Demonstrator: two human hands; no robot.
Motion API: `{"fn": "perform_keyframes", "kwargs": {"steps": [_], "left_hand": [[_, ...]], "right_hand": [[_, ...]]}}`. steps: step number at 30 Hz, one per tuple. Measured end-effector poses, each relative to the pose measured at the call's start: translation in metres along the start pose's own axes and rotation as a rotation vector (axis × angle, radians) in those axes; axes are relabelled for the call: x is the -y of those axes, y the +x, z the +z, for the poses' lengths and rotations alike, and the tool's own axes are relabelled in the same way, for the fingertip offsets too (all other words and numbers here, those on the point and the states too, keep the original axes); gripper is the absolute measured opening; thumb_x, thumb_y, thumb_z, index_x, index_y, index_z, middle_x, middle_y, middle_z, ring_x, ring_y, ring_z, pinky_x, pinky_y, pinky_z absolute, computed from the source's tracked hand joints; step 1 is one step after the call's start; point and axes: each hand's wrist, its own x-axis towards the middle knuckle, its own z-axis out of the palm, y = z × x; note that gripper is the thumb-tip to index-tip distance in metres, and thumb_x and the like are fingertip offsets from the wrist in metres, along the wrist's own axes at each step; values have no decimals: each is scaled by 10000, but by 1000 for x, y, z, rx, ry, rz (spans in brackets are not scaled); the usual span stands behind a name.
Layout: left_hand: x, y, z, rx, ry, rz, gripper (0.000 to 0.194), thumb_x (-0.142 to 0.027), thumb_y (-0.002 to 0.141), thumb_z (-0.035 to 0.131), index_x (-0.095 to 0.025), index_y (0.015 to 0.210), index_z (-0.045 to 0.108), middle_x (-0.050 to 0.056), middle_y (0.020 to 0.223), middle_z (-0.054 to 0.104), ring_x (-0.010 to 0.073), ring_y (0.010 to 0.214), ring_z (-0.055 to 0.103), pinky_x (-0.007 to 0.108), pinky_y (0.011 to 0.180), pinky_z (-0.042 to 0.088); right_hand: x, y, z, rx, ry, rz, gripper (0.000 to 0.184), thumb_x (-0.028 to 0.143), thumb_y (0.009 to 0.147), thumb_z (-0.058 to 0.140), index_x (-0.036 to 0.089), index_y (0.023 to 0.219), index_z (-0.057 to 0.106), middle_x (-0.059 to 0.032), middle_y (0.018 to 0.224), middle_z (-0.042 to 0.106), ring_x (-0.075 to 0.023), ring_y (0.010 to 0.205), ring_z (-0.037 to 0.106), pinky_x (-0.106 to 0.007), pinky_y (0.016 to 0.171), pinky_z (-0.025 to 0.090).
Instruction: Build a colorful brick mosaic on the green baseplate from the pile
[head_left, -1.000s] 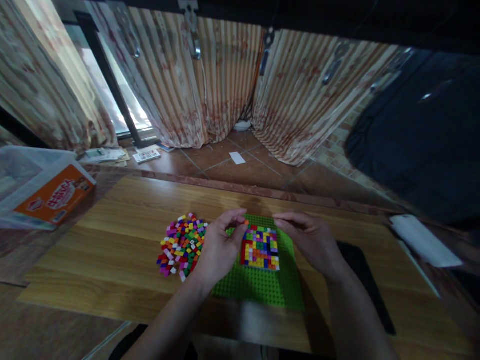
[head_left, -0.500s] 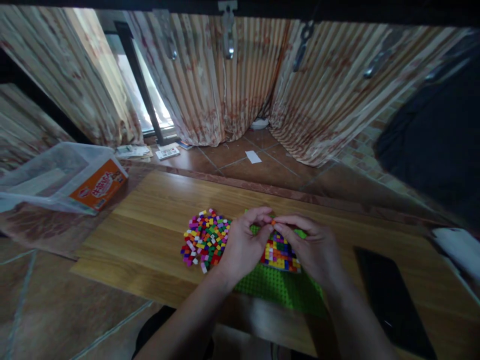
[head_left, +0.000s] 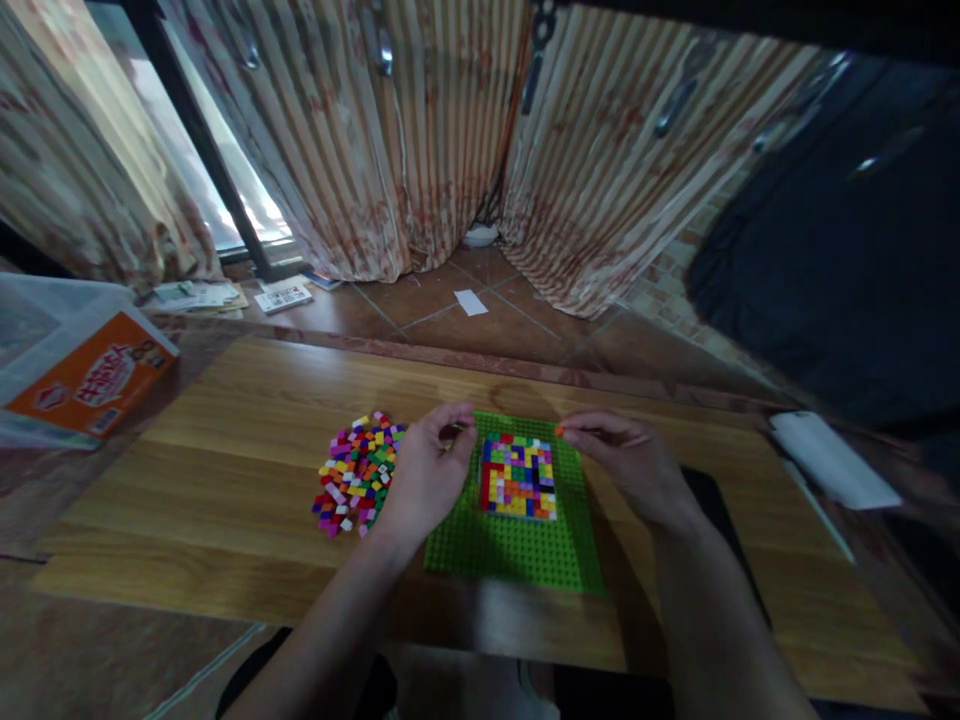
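Orange brick [head_left: 559, 431]: pinched in right hand [head_left: 628, 460], at far right corner of green baseplate [head_left: 517, 560]. Left hand [head_left: 431, 468]: fingers curled by far left corner; contents, if any, indiscernible. Brick block [head_left: 517, 480]: on baseplate, bare studs widest toward near edge. Loose bricks [head_left: 358, 478]: on table [head_left: 225, 450], left of baseplate. Step, apparently: handling single brick; placing would call for stud alignment.

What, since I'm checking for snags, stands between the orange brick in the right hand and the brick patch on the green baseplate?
Nothing visible: only bare green baseplate shows between the orange brick and the brick patch. The left hand is at the patch's left.
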Motion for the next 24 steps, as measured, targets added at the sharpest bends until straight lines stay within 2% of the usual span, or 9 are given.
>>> {"fn": "perform_keyframes", "kwargs": {"steps": [4, 9, 16, 24], "left_hand": [[-4, -1, 2, 74, 71, -60, 225, -178, 812, 576, -153, 1000, 697, 54, 945, 732, 164, 809, 677, 280, 767, 541], [-7, -1, 4, 104, 69, -87, 218, -175, 806, 589, -154, 990, 704, 54, 953, 744, 166, 784, 690, 274, 740, 555], [-4, -2, 5, 161, 71, -102, 263, -180, 812, 583, -167, 1041, 710, 49, 968, 756, 175, 775, 701, 291, 733, 569], [-3, -3, 6, 169, 90, -73, 266, -180, 808, 577, -178, 1035, 717, 45, 952, 758, 172, 765, 698, 289, 727, 572]], "right_hand": [[-8, -2, 6, 91, 4, 34, 139, 357, 667, 804, 238, 723, 760, -20, 826, 733, -174, 797, 654, -330, 769, 523], [-13, -2, 9, 156, -17, 21, 141, 355, 711, 769, 221, 754, 763, -29, 831, 726, -168, 790, 644, -314, 757, 505], [-14, -1, 11, 144, -8, 73, 176, 376, 693, 771, 213, 755, 753, -17, 767, 725, -161, 738, 637, -302, 721, 499], [-14, -3, 12, 141, -30, 88, 224, 421, 688, 768, 210, 760, 747, -23, 762, 736, -165, 709, 643, -315, 702, 518]]}}
